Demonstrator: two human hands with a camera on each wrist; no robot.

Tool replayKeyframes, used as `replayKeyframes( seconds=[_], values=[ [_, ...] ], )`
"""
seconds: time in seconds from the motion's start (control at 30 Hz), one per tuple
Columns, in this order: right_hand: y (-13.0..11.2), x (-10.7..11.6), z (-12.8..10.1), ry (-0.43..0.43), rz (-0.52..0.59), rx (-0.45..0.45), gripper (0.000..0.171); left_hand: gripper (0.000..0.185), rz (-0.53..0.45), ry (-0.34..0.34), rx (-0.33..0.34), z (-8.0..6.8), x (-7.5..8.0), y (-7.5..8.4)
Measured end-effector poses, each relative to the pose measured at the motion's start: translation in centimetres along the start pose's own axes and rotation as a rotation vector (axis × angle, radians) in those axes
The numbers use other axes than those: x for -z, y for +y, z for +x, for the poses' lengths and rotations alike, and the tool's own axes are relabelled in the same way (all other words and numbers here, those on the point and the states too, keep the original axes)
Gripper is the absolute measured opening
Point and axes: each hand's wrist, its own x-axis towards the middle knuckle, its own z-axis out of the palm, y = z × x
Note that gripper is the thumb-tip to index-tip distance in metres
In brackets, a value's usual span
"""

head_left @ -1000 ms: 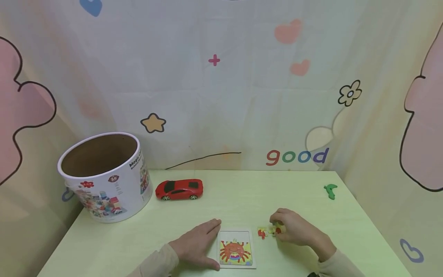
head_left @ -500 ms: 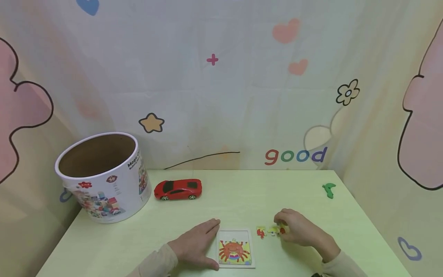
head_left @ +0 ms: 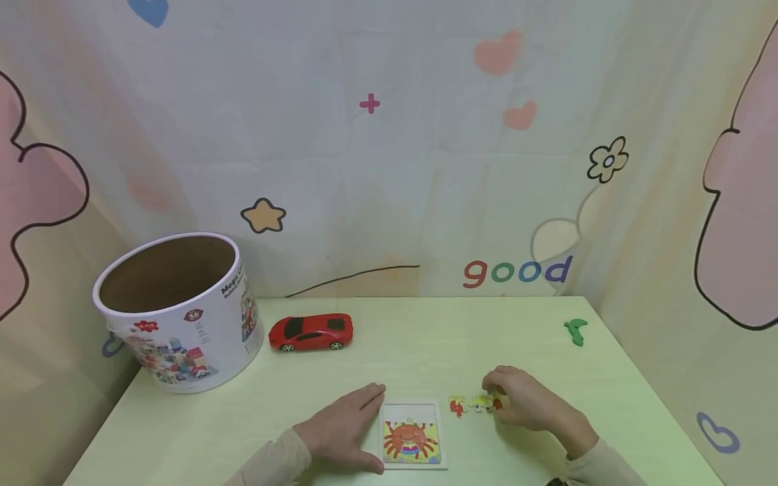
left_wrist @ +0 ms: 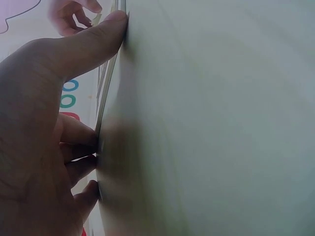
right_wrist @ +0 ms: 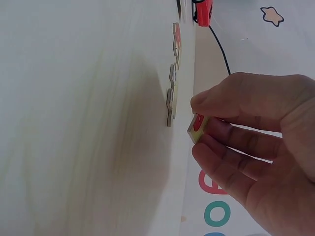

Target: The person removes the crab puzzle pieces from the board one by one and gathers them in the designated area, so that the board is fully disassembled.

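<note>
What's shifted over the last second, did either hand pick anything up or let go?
Little changed. The right hand keeps its grip on one puzzle piece, edging slightly right of the loose pieces. The left hand stays pressed on the puzzle board. The toy car and tub are unmoved.

Left hand (head_left: 340,432) flat, right hand (head_left: 523,403) seemingly pinching

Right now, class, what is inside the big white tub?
The tub shows only its bare brown inner wall; its bottom is hidden by the near rim, so any contents cannot be seen.
</note>
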Motion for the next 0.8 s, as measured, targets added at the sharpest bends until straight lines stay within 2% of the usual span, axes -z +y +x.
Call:
replayKeyframes(
  seconds=[0.27, 0.53, 0.8],
  values=[
    [0.5, -0.2, -0.2, 0.008, -0.016, 0.013, 0.029, 0.113, -0.013, 0.006, -0.004, 0.0, -0.1, -0.2],
    [1.0, -0.2, -0.3, -0.012, -0.008, -0.02, 0.029, 0.113, -0.009, 0.01, -0.009, 0.0, -0.3, -0.3],
    [1.6, -0.2, -0.6, 0.007, -0.046, -0.003, 0.03, 0.114, -0.012, 0.002, -0.017, 0.2, -0.3, -0.4]
  ],
)
